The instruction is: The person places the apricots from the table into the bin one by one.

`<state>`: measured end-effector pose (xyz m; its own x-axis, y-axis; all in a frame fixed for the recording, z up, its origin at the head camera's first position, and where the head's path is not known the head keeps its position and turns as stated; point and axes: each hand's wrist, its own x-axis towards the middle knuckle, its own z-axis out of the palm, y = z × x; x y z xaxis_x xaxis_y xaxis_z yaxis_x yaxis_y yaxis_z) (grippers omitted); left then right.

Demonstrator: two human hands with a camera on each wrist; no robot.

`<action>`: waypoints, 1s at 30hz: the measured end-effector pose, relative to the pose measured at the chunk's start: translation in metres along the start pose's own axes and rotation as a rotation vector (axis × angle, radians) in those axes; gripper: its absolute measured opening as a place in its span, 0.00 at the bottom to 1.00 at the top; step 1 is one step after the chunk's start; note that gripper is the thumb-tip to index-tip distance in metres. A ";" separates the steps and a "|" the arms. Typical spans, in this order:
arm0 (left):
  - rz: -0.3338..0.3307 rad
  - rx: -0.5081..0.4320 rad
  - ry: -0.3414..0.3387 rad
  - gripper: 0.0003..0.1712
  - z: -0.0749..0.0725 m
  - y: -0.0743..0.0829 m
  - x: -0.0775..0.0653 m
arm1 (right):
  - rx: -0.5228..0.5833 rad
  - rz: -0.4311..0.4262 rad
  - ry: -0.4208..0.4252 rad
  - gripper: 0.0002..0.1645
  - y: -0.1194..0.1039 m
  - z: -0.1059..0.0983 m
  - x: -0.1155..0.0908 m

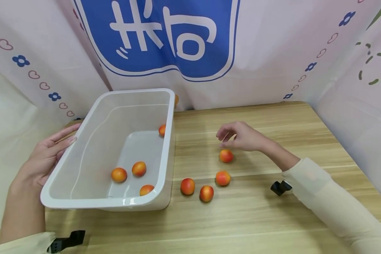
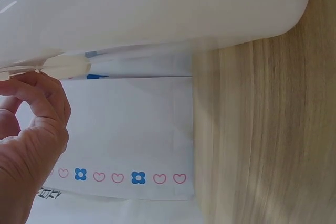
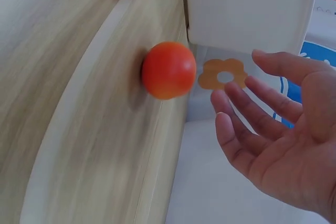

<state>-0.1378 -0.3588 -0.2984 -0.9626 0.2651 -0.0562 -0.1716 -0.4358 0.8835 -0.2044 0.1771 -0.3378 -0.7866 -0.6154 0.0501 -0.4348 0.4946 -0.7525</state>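
Note:
A white plastic tub point(image 1: 98, 203) stands at the left of the table, with several small round red-and-yellow fruits point(image 1: 119, 175) on its floor. My left hand point(image 1: 42, 158) grips the tub's left rim; in the left wrist view, its fingers point(image 2: 50, 93) are bent at that edge. To the right of the tub, my right hand point(image 1: 242, 137) hovers over the table with loosely bent fingers and nothing in them. Just below it lies one fruit point(image 1: 226, 156), which the right wrist view shows apart from the fingertips. Nearer the front are three more, among them a redder fruit point(image 1: 187, 186).
The wood-grain table point(image 1: 257, 218) carries the tub and loose fruits. Behind it hangs a pale cloth point(image 1: 260, 81) with a large blue emblem, close to the tub's back. Black straps point(image 1: 280, 188) stick out at both cuffs.

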 end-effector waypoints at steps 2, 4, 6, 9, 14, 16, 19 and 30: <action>0.000 -0.001 0.005 0.26 0.000 0.000 0.000 | 0.000 0.004 -0.023 0.14 0.002 -0.001 -0.002; -0.002 -0.003 0.009 0.25 0.000 0.000 -0.001 | 0.005 0.016 -0.052 0.15 0.003 -0.002 -0.003; -0.003 -0.004 0.008 0.25 0.000 0.000 -0.001 | 0.006 0.038 -0.079 0.16 0.004 -0.002 -0.004; -0.004 0.001 0.008 0.25 0.000 0.001 0.000 | 0.004 0.064 -0.112 0.19 0.006 0.000 -0.006; -0.004 0.013 0.005 0.25 -0.001 0.001 0.000 | -0.033 0.097 -0.160 0.22 0.008 0.003 -0.006; 0.000 0.016 0.005 0.25 -0.001 0.001 0.000 | -0.046 0.117 -0.174 0.23 0.009 0.004 -0.006; 0.005 0.022 0.005 0.25 -0.001 0.001 0.000 | -0.059 0.147 -0.191 0.25 0.010 0.005 -0.005; 0.010 0.016 0.014 0.25 0.000 0.001 -0.001 | -0.086 0.157 -0.234 0.18 0.015 0.014 -0.001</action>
<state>-0.1374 -0.3592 -0.2979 -0.9671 0.2486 -0.0538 -0.1587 -0.4241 0.8916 -0.2043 0.1767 -0.3581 -0.7291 -0.6469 -0.2234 -0.3589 0.6393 -0.6801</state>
